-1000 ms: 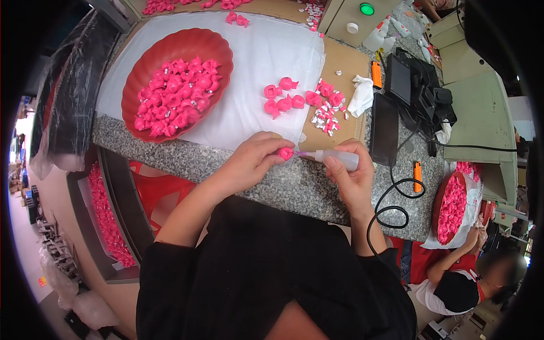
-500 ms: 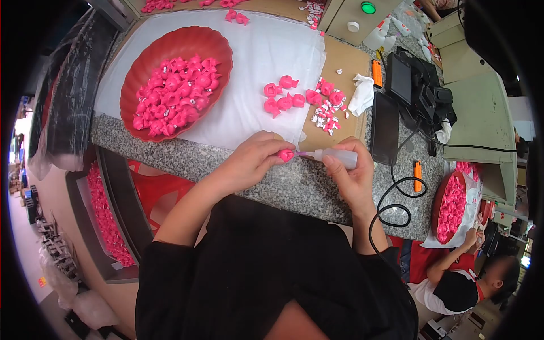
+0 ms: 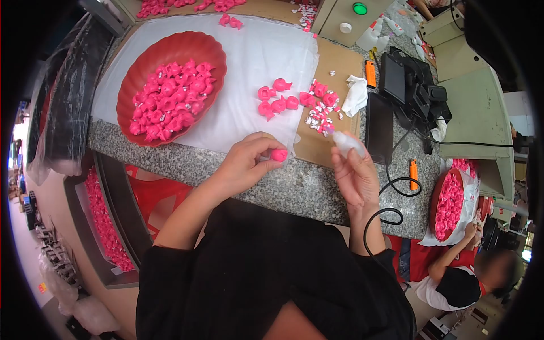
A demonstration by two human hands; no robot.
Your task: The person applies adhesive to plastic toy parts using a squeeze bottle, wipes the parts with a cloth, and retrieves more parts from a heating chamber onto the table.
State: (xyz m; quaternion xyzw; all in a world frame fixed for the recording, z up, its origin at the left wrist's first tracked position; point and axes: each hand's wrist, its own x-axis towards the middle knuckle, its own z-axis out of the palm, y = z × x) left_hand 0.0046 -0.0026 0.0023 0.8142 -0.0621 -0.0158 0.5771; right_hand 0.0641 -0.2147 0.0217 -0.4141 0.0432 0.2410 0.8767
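My left hand pinches a small pink plastic piece between thumb and fingers, over the front edge of the stone counter. To its right, my right hand grips a translucent squeeze bottle with a thin tip. That tip points up and left, apart from the pink piece and close to a pile of small pink-and-white parts on brown cardboard. Several loose pink pieces lie on the white sheet beyond my hands. A scalloped red bowl heaped with similar pink pieces stands at the left.
A crumpled white tissue, a black flat device, orange cutters and a looping black cable lie to the right. Below the counter at left is a bin of pink pieces. Another person sits at far right beside a second red bowl.
My right hand has drawn the bottle's tip away from the pink piece and tilted it up. The left hand still holds the piece, now turned slightly. The whole view has shifted a little.
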